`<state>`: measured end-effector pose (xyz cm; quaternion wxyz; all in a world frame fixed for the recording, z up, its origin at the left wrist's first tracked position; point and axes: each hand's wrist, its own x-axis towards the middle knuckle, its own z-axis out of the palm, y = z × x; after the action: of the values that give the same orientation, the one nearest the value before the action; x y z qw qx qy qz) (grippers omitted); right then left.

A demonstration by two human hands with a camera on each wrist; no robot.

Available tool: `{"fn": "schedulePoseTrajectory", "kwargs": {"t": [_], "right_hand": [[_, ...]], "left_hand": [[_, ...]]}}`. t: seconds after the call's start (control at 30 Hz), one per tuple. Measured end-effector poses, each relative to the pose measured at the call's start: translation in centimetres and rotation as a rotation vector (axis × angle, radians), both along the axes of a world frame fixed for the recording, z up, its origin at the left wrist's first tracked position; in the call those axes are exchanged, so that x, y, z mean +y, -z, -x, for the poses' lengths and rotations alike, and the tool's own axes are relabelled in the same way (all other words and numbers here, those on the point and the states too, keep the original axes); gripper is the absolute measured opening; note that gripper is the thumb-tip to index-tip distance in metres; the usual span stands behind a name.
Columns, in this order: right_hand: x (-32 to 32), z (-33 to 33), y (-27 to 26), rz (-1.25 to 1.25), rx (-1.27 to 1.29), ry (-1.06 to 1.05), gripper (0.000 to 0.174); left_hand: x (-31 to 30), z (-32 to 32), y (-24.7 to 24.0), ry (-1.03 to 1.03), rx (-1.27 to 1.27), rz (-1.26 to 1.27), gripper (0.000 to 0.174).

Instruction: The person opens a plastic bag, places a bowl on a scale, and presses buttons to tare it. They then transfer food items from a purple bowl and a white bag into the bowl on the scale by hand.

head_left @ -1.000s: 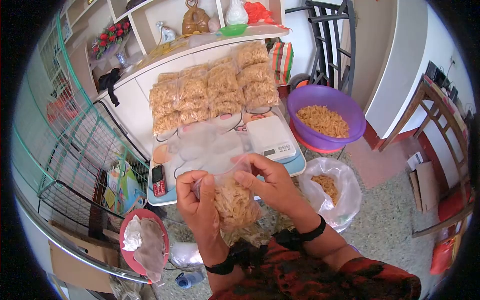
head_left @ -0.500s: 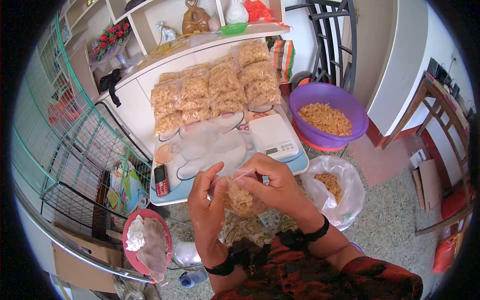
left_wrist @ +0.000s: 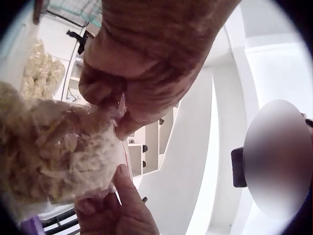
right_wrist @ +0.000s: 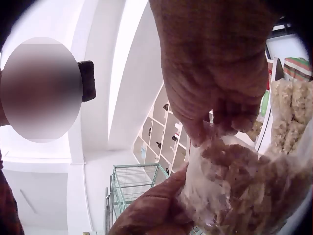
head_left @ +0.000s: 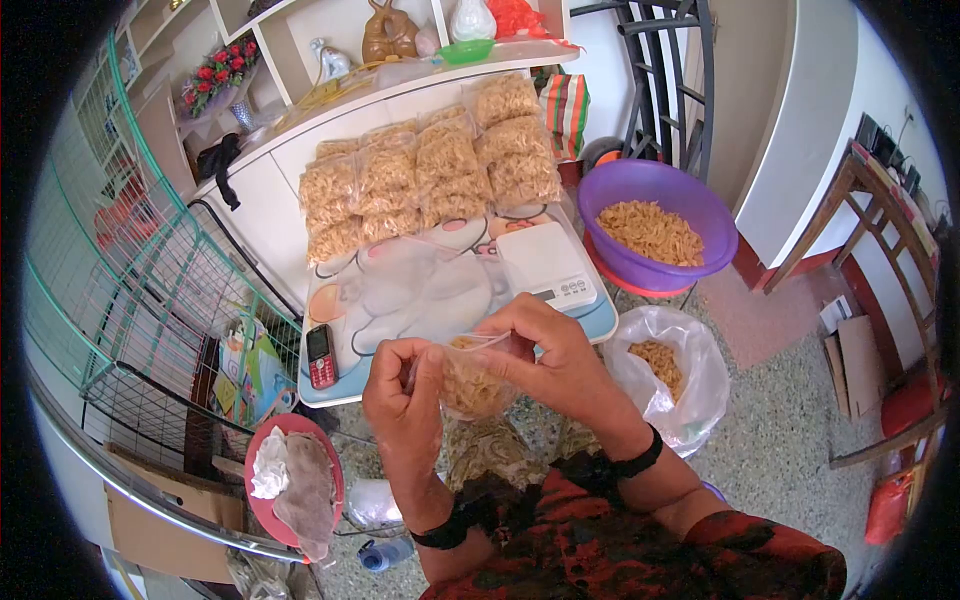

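A clear plastic bag of pale tan, shredded-looking pieces [head_left: 474, 386] hangs between both hands at the near edge of the table. Its left top corner is pinched by the left hand [head_left: 406, 400], thumb against curled fingers. On the other side the right hand [head_left: 555, 362] pinches the top edge between thumb and fingers. In the left wrist view the filled bag [left_wrist: 58, 147] lies below the left hand [left_wrist: 146, 58]. The right wrist view shows the right hand [right_wrist: 220, 73] gripping the bag's [right_wrist: 239, 186] upper edge.
Filled bags [head_left: 450, 165] stand stacked at the table's back. A white scale [head_left: 543, 264] and a red phone [head_left: 321, 357] lie on the table [head_left: 348, 392]. Right of it are a purple basin [head_left: 655, 240] and an open plastic sack [head_left: 700, 375]; a pink stool [head_left: 262, 505] stands lower left.
The bag was raised and tilted a second ago, and now hangs lower with its top toward the camera. The left fingers, partly lifted half a second ago, have curled in again.
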<state>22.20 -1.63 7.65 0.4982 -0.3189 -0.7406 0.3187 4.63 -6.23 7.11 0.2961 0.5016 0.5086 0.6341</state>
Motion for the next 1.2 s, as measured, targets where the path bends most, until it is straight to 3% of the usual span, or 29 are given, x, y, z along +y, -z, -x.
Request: {"fn": "schedulePoseTrajectory", "kwargs": {"t": [0.47,0.6,0.8,1.2], "right_hand": [[-0.4,0.5,0.0,-0.087,-0.080,0.095,0.014],[-1.0,0.4,-0.8,-0.044,-0.100,0.060,0.022],[-0.8,1.0,-0.3,-0.216,-0.130,0.019,0.038],[-1.0,1.4,-0.1,-0.295,-0.107,0.073,0.044]], "left_hand": [[0.0,-2.1,-1.0,0.015,0.011,0.114,0.013],[0.3,-2.0,-0.8,0.025,-0.073,0.118,0.014],[0.8,-1.9,-0.2,0.043,-0.124,0.041,0.014],[0.7,-2.9,-0.5,0.202,-0.197,-0.028,0.031]]}}
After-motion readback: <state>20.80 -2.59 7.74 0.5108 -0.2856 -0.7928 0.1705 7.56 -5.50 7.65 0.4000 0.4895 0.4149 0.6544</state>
